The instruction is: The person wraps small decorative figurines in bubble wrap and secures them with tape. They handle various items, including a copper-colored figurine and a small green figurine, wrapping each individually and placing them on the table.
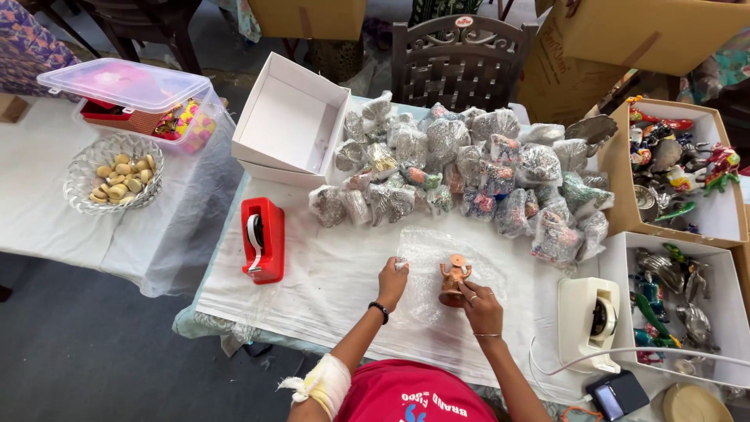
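Observation:
A small copper-brown figurine [453, 280] stands on a sheet of clear bubble wrap [437, 252] spread on the white-covered table [328, 273]. My right hand [482, 306] holds the figurine at its base from the near side. My left hand [391, 280] pinches the left edge of the bubble wrap, a dark band on its wrist. A white bandage wraps my left forearm near the elbow.
A heap of bubble-wrapped figurines [469, 176] lies behind the sheet. A red tape dispenser [262, 239] sits left, a white one [590, 320] right. Open white boxes [291, 121] and boxes of painted metal figures [676, 168] flank the table. A bowl [113, 173] rests far left.

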